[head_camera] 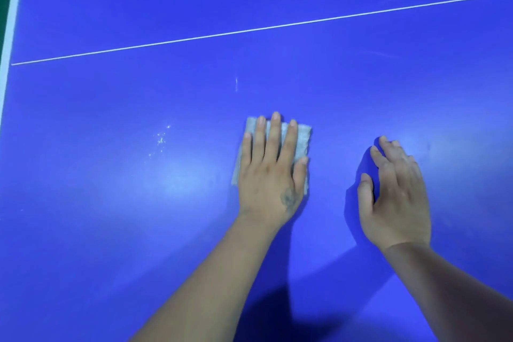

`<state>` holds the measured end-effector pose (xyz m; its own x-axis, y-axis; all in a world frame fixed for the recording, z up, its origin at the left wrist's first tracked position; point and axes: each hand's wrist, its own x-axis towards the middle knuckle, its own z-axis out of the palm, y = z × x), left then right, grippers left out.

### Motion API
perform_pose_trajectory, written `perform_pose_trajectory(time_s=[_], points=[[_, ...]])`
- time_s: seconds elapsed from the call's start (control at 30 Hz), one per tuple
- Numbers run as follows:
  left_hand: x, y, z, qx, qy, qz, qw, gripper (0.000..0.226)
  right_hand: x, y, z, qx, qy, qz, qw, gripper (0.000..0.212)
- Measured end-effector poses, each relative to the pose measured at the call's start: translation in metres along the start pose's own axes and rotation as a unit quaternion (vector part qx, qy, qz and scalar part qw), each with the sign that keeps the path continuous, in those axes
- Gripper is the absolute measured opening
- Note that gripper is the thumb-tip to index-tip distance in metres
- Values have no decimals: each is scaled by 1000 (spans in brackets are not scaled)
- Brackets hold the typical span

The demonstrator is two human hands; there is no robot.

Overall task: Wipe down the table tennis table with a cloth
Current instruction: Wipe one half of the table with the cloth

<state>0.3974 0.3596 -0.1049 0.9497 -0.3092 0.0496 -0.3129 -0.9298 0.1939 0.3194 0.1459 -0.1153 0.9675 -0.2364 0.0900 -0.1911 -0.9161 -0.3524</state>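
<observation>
I see left hand (273, 175) flat, fingers (274, 136) straight, pressing grey cloth (303, 140) onto blue surface (111, 203). Right hand (395, 200) just beside, fingers loosely bent, holding nothing.

Two bare forearms enter from the lower edge, neither one sleeved, with no watch, band or ring on either. The left hand (270, 172) carries a small dark smudge-like marking on its back, toward 5 o'clock near the base of the thumb; whether tattoo or stain cannot be told. The right hand (394, 197) is unmarked. Fingernails on both are short and unpainted.
</observation>
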Motion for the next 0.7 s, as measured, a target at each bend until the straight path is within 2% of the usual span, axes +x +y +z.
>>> perform_pose_trajectory(time_s=[0.2,0.37,0.47,0.57,0.63,0.7], points=[[108,-60,5,20,38,-19,999,65,-2,-1,0,2,2,5,1000,53],[132,-106,-3,18,-7,-144,989,70,-1,0,1,3,3,5,1000,53],[112,-95,-14,-75,33,-127,988,77,-1,0,0,2,0,5,1000,53],[58,-74,-26,-170,101,-107,974,69,0,-1,0,1,1,5,1000,53],[1,-59,-25,-163,115,-173,964,65,0,-2,-1,-1,0,7,1000,53],[-57,-42,-19,-140,87,-234,958,69,0,-3,-1,0,1,7,1000,53]])
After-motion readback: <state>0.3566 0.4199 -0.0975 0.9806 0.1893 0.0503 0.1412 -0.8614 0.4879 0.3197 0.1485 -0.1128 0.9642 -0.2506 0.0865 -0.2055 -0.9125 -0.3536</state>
